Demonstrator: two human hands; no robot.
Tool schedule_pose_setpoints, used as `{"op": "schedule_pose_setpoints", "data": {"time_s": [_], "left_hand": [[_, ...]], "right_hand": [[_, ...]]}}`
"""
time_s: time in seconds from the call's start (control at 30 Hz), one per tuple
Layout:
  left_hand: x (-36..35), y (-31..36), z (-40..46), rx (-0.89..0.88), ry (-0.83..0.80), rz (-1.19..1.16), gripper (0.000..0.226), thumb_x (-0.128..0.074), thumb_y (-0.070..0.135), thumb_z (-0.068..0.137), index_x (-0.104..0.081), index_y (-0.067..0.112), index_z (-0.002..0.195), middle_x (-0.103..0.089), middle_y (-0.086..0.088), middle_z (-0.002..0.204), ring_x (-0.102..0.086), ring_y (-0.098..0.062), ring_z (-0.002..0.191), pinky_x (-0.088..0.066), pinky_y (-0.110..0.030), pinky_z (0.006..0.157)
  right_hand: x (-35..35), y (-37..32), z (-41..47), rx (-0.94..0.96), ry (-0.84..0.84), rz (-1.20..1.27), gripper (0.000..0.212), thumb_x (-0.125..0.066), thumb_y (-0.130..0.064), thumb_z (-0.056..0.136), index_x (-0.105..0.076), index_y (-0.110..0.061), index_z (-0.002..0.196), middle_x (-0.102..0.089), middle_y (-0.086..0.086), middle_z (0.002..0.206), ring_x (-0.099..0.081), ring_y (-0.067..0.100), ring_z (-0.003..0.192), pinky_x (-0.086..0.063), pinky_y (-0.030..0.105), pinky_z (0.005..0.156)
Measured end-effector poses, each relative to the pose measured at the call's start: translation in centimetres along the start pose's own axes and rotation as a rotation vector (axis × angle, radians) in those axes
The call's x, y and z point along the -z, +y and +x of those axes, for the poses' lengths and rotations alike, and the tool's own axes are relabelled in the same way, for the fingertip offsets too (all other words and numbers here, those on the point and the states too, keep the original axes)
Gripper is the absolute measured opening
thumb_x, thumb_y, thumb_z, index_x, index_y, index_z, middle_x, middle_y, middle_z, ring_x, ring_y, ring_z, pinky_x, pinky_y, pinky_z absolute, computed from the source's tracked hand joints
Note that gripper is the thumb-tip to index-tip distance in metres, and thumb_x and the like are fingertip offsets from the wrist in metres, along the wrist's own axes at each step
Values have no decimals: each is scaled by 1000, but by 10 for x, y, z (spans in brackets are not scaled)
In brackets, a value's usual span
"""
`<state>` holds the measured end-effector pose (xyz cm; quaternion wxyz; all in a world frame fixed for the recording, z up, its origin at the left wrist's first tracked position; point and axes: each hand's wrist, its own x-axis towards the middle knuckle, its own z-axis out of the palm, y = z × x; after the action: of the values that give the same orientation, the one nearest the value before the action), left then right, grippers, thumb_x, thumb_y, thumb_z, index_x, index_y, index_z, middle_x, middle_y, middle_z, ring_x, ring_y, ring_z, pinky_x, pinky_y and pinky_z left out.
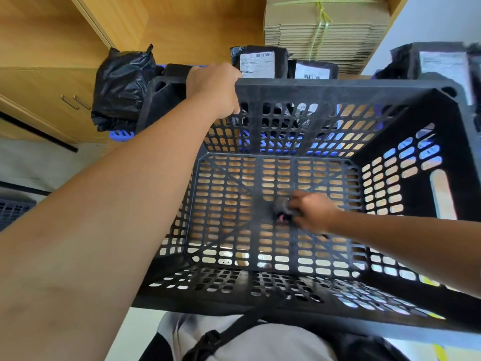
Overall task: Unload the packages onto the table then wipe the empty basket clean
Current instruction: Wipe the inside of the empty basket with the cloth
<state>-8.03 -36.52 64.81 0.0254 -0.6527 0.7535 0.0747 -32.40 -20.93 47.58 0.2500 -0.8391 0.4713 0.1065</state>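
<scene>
While my left hand (pixel 213 87) curls over the far rim of the black slotted basket (pixel 338 86), my right hand (pixel 311 213) pinches a dark cloth (pixel 282 208) against its floor. Black labelled packages (pixel 257 62) stand just beyond the basket, before stacked flat cardboard (pixel 322 27).

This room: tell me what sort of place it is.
Probably a parcel packing or mailroom space. Black bagged packages with shipping labels stand behind the black basket, and a tied bundle of flattened cardboard boxes is stacked by wooden cabinets.
</scene>
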Motion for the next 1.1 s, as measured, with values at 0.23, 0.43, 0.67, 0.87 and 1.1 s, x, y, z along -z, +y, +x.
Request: {"op": "schedule_pose_setpoints", "data": {"time_s": [0.23, 0.43, 0.67, 0.87, 1.1], "left_hand": [[0, 0, 0, 15, 9, -22, 26, -83, 28, 77, -68, 18, 95, -59, -2, 84, -52, -28, 79, -31, -35, 74], [2, 2, -1, 9, -3, -25, 27, -83, 29, 77, -68, 17, 96, -60, -2, 86, -53, -28, 79, -32, -36, 72], [3, 4, -3, 17, 4, -31, 27, -83, 28, 77, -69, 18, 97, -60, -2, 87, -52, -28, 80, -33, -36, 73], [3, 3, -4, 21, 7, -34, 26, -83, 28, 78, -68, 18, 97, -60, -2, 89, -53, -28, 81, -34, -36, 74], [1, 2, -5, 29, 30, -43, 28, -83, 28, 77, -68, 17, 98, -63, -5, 89, -53, -29, 80, -32, -35, 74]], "right_hand": [[-21, 6, 10, -179, 82, -46, 27, -61, -25, 88, -70, -11, 110, -59, 4, 118, -64, 32, 95, -50, 34, 68], [-43, -22, -9, -72, -91, -2, 29, -57, -32, 94, -67, -14, 114, -58, -4, 125, -63, 25, 101, -46, 30, 76], [10, -5, 17, -104, -248, 31, 11, -62, -29, 90, -62, -19, 93, -61, -2, 89, -63, 21, 83, -51, 29, 64], [10, 2, 36, -104, -15, -41, 30, -63, -27, 92, -65, -18, 121, -55, 2, 116, -55, 27, 107, -45, 31, 77], [-25, -27, 23, -161, 43, 18, 29, -70, -29, 85, -59, -16, 108, -59, 2, 118, -59, 26, 107, -48, 34, 81]]}}
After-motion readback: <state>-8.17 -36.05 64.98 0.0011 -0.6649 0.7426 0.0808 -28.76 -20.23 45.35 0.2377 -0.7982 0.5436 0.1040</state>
